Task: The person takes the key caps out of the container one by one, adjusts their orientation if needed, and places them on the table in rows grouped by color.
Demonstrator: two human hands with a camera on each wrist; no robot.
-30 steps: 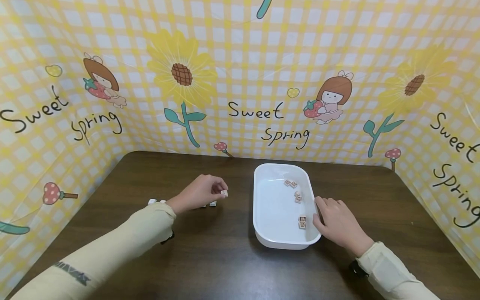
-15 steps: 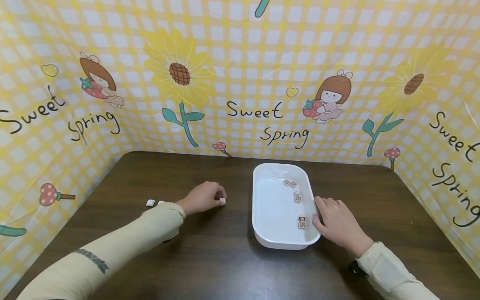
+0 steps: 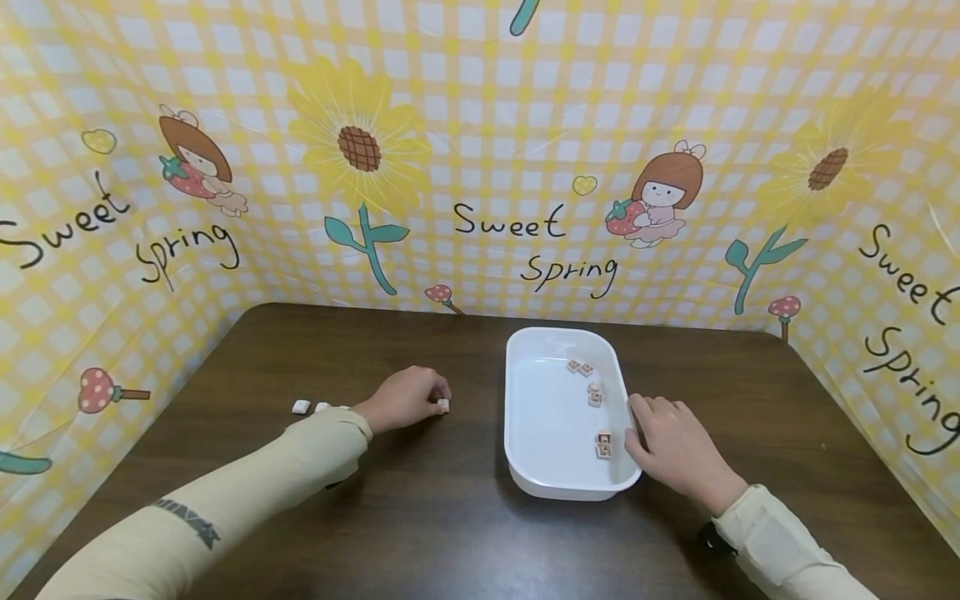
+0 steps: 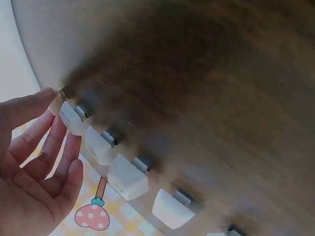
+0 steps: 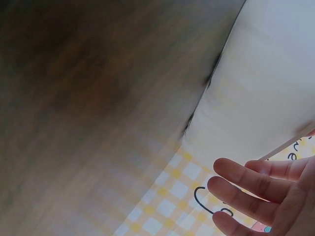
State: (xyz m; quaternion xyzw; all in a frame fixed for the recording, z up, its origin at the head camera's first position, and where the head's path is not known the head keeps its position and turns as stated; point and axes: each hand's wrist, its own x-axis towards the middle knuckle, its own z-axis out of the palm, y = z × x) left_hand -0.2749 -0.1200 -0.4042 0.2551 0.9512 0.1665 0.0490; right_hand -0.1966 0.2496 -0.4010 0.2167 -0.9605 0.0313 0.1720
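My left hand (image 3: 405, 398) pinches a small white keycap (image 3: 443, 406) between thumb and fingertips, low over the table left of the tray. In the left wrist view, that pinched keycap (image 4: 56, 104) is at the far end of a row of similar ones, with another keycap (image 4: 73, 119) right beside it. On the other side, my right hand (image 3: 678, 442) grips the right rim of a white rectangular tray (image 3: 513, 417), thumb over the edge. The right wrist view has its other fingers (image 5: 246, 196) stretched out beside the tray's outer wall.
Inside the tray, several keycaps (image 3: 603, 450) with brown markings lie along the right side. More white keycaps (image 3: 301, 406) sit on the dark wooden table (image 3: 420, 517) near my left sleeve, which partly hides the row. A yellow checked cloth (image 3: 480, 150) stands behind the table and at both sides.
My left hand has come down toward me with the keycap, from above the table to close over its surface. The right hand and the tray stay put.
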